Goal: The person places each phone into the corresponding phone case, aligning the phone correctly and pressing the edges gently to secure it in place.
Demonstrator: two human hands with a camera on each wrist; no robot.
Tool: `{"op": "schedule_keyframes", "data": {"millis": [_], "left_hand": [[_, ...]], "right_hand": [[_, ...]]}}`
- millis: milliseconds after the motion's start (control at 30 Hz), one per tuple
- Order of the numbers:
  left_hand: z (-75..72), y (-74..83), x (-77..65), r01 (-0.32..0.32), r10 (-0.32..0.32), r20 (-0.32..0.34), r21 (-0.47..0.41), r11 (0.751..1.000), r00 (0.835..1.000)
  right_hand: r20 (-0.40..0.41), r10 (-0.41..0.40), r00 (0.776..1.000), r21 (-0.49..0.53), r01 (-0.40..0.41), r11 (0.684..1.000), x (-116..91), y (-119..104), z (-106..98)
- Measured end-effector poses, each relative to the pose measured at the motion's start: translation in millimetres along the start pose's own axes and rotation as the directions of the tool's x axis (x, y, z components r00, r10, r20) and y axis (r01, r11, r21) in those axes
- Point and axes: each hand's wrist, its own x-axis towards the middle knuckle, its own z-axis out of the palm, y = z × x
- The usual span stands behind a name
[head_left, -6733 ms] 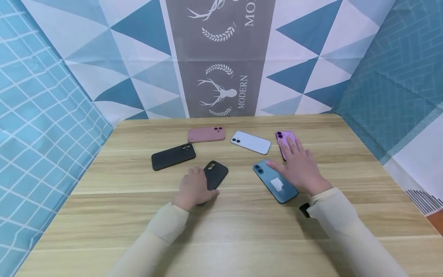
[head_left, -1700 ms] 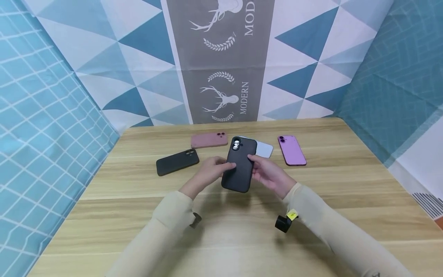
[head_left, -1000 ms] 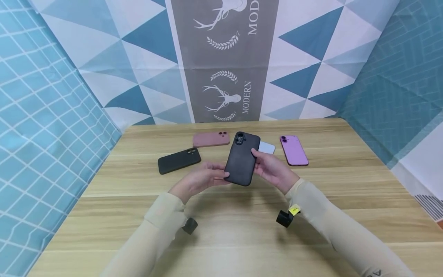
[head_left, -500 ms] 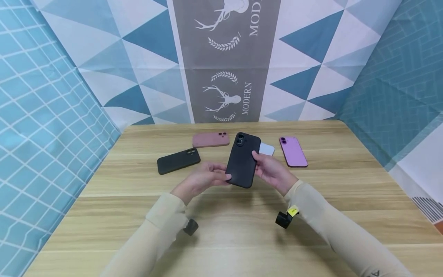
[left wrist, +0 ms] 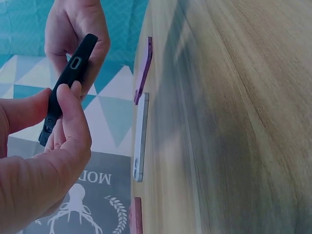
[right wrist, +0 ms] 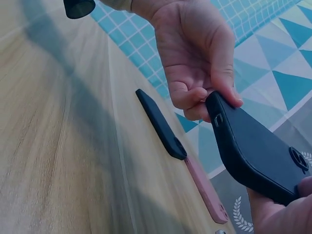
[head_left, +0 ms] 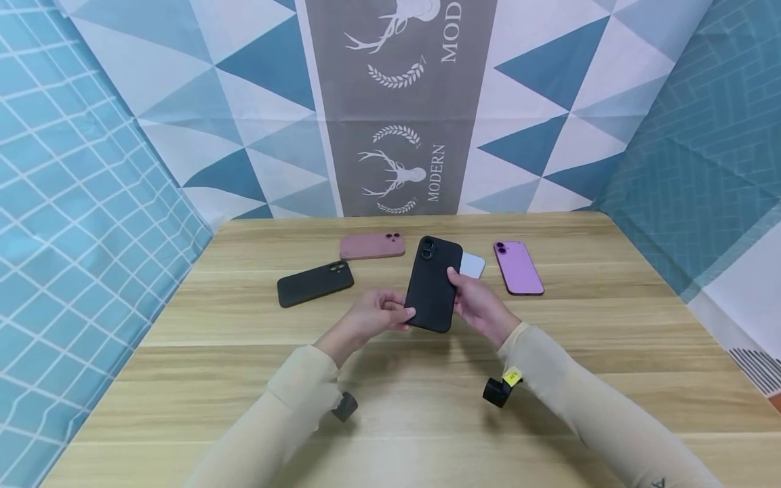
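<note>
Both hands hold a phone in a black case (head_left: 434, 288) above the table, its back face up and tilted. At its lower left corner, my left hand (head_left: 378, 312) pinches it between thumb and fingers. My right hand (head_left: 482, 301) grips the right edge, thumb on the back. Camera lenses fill the case's cutout at the top. In the left wrist view the case (left wrist: 70, 70) is edge-on, showing its charging port opening. The right wrist view shows the left thumb and fingers at the port end of the case (right wrist: 258, 146).
A second black case (head_left: 314, 283) lies at left on the wooden table (head_left: 390, 427), with a pink case (head_left: 372, 246) behind it. A white phone (head_left: 472, 265) is partly covered by the held one. To the right lies a purple phone (head_left: 518, 268). Patterned cloth walls surround the table.
Earlier a blue phone lay under the right hand and the black case under the left; both hands have since lifted the case, now with a phone inside. Lately it shifted slightly right.
</note>
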Motion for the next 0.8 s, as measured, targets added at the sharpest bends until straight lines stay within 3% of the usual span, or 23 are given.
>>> {"op": "schedule_keyframes", "data": {"millis": [333,467,600,800], "left_hand": [[-5.0,-0.4,-1.2,-0.026,0.027,0.033,-0.024,0.999,0.999],[-5.7,-0.5,-0.6,-0.038,0.039,0.058,-0.021,0.999,0.998],[-4.9,-4.9,-1.0,-0.047,0.047,0.083,-0.011,0.999,0.995],[-4.6,-14.0,-2.3,-0.067,0.066,0.168,0.002,0.998,0.984]], "right_hand": [[0.097,0.014,0.995,-0.053,-0.008,0.999,-0.5,-14.1,-4.1],[0.048,0.024,0.999,-0.037,-0.022,0.999,-1.9,-26.4,-7.0],[-0.004,0.041,0.999,0.046,-0.041,0.998,0.0,-35.4,-13.3],[-0.068,0.078,0.995,0.064,-0.074,0.995,5.9,-32.3,-17.1]]}}
